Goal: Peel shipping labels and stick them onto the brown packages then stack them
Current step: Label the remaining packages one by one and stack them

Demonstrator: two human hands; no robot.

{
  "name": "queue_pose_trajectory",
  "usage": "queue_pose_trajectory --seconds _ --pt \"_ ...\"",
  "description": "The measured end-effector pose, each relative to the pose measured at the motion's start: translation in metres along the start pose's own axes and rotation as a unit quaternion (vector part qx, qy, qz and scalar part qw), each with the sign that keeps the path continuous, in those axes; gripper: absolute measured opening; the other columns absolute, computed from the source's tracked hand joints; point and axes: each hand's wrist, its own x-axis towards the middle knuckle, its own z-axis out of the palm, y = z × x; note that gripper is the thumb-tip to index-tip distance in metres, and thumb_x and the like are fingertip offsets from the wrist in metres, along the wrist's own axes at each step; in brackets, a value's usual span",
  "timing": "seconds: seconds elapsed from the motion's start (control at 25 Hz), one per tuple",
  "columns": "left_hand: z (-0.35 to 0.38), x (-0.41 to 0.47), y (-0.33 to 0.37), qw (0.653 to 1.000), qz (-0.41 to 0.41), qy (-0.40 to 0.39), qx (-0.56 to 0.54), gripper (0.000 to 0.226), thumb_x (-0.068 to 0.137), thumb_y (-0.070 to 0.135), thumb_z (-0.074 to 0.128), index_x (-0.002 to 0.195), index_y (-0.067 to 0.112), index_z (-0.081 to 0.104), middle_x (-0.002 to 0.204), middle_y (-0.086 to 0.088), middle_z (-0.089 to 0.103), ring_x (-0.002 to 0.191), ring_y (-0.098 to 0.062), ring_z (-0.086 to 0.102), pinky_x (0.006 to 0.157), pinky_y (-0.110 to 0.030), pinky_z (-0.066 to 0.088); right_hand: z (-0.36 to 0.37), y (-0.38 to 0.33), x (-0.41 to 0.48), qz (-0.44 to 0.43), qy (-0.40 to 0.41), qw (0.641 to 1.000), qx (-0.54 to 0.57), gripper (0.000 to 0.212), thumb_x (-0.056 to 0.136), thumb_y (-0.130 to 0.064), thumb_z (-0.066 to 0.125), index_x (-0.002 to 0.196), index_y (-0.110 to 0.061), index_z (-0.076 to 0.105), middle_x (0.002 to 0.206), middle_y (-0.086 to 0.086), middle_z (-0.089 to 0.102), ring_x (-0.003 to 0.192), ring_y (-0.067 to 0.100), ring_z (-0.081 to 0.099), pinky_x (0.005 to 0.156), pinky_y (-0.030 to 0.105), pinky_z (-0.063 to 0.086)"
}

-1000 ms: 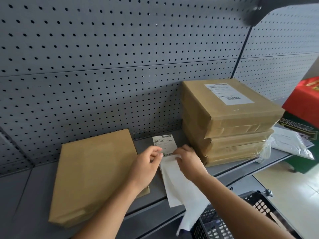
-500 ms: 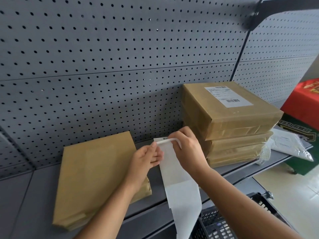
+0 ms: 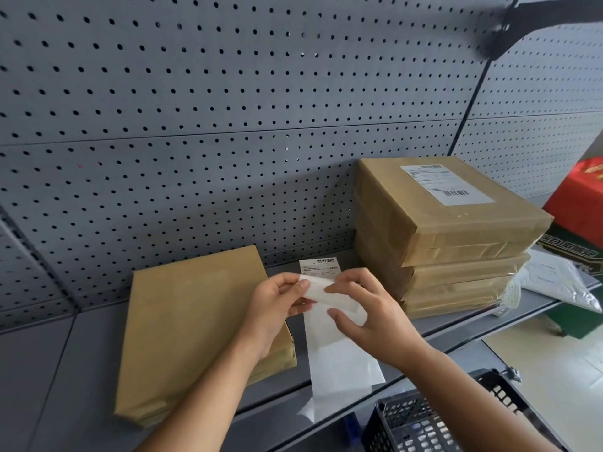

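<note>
A white strip of shipping labels (image 3: pixel 339 353) lies on the grey shelf (image 3: pixel 65 370) and hangs over its front edge. Its printed top label (image 3: pixel 319 267) shows a barcode. My left hand (image 3: pixel 277 308) pinches the label's left edge, and my right hand (image 3: pixel 368 314) holds the folded-over part of the strip from the right. An unlabelled brown package (image 3: pixel 192 324) lies flat just left of my hands. To the right stands a stack of brown packages (image 3: pixel 440 256); the top one carries a white label (image 3: pixel 447 184).
A grey pegboard wall (image 3: pixel 228 109) backs the shelf. A white plastic mailer bag (image 3: pixel 561 282) lies right of the stack. Below the shelf edge sits a black plastic basket (image 3: pixel 430 422). A red box (image 3: pixel 584 203) stands at far right.
The strip, held up and curled over my right fingers half a second ago, is now lower, with the printed label showing above my hands. My right hand has dropped and spread over the strip.
</note>
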Motion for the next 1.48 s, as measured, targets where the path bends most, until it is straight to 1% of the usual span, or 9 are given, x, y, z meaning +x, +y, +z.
queue_pose_trajectory --seconds 0.16,0.36,0.48,0.64,0.84,1.12,1.24,1.36,1.48 --pt "0.004 0.001 -0.006 0.999 0.016 0.000 0.029 0.017 0.096 0.013 0.067 0.104 -0.001 0.072 0.096 -0.020 0.078 0.082 -0.024 0.074 0.079 -0.031 0.064 0.002 -0.007 0.016 -0.006 0.075 0.994 -0.081 0.016 0.095 -0.032 0.064 0.108 -0.024 0.069 0.106 -0.010 0.059 0.098 0.011 0.059 0.070 0.028 0.056" --pt "0.002 0.000 -0.008 0.999 0.033 -0.014 0.031 0.019 0.096 0.012 0.067 0.106 -0.002 0.072 0.095 -0.017 0.078 0.081 -0.018 0.072 0.079 -0.029 0.062 0.006 -0.016 0.030 0.008 0.051 0.992 -0.117 0.018 0.094 -0.041 0.063 0.097 -0.026 0.072 0.095 -0.013 0.065 0.088 0.011 0.061 0.061 0.030 0.055" --pt "0.001 -0.001 -0.009 0.999 0.035 -0.015 0.034 0.017 0.095 0.012 0.068 0.106 -0.001 0.073 0.091 -0.009 0.080 0.080 -0.015 0.074 0.077 -0.026 0.062 0.006 -0.019 0.033 0.004 0.050 0.988 -0.144 0.015 0.094 -0.036 0.063 0.094 -0.025 0.074 0.092 -0.012 0.069 0.084 0.011 0.064 0.059 0.029 0.055" --pt "0.001 -0.002 -0.010 0.998 0.041 -0.021 0.041 0.016 0.094 0.012 0.069 0.106 0.002 0.074 0.093 -0.010 0.080 0.081 -0.015 0.074 0.076 -0.025 0.061 0.005 -0.022 0.035 0.020 0.035 0.984 -0.173 0.017 0.096 -0.033 0.060 0.094 -0.023 0.073 0.093 -0.011 0.072 0.084 0.011 0.066 0.057 0.029 0.054" --pt "0.005 -0.003 -0.012 0.997 0.037 -0.032 0.066 0.014 0.095 0.009 0.068 0.105 0.000 0.071 0.095 -0.010 0.080 0.082 -0.019 0.076 0.078 -0.026 0.061 -0.010 -0.024 0.050 0.103 0.054 0.982 -0.147 0.019 0.101 -0.034 0.051 0.099 -0.024 0.067 0.094 -0.012 0.069 0.082 0.015 0.064 0.064 0.032 0.051" --pt "0.003 -0.001 -0.013 0.995 0.041 -0.027 0.084 0.011 0.096 0.009 0.067 0.104 0.002 0.069 0.094 -0.010 0.080 0.082 -0.023 0.078 0.075 -0.029 0.062 -0.032 -0.030 0.073 0.150 0.070 0.978 -0.124 0.019 0.102 -0.031 0.048 0.100 -0.022 0.065 0.094 -0.005 0.068 0.084 0.024 0.061 0.067 0.035 0.046" --pt "0.003 0.000 -0.014 0.994 0.043 -0.022 0.100 0.009 0.096 0.009 0.067 0.102 0.003 0.068 0.093 -0.011 0.079 0.080 -0.027 0.077 0.072 -0.029 0.062 -0.037 -0.032 0.081 0.158 0.031 0.980 -0.113 0.022 0.102 -0.032 0.048 0.103 -0.021 0.066 0.095 -0.002 0.070 0.083 0.025 0.063 0.071 0.039 0.053" --pt "0.003 0.002 -0.016 0.994 0.043 -0.011 0.104 0.006 0.098 0.007 0.064 0.102 0.004 0.068 0.097 -0.014 0.078 0.080 -0.028 0.077 0.072 -0.031 0.063 -0.039 -0.034 0.080 0.152 -0.013 0.987 -0.057 0.021 0.101 -0.034 0.051 0.102 -0.023 0.069 0.092 -0.005 0.071 0.081 0.021 0.066 0.076 0.044 0.057" --pt "0.003 0.002 -0.015 0.993 0.042 -0.006 0.108 0.008 0.100 0.009 0.061 0.103 0.007 0.068 0.099 -0.011 0.077 0.081 -0.026 0.078 0.077 -0.036 0.063 -0.039 -0.035 0.069 0.144 -0.054 0.988 0.000 0.027 0.101 -0.041 0.052 0.110 -0.023 0.069 0.099 -0.009 0.071 0.091 0.011 0.066 0.084 0.037 0.057"
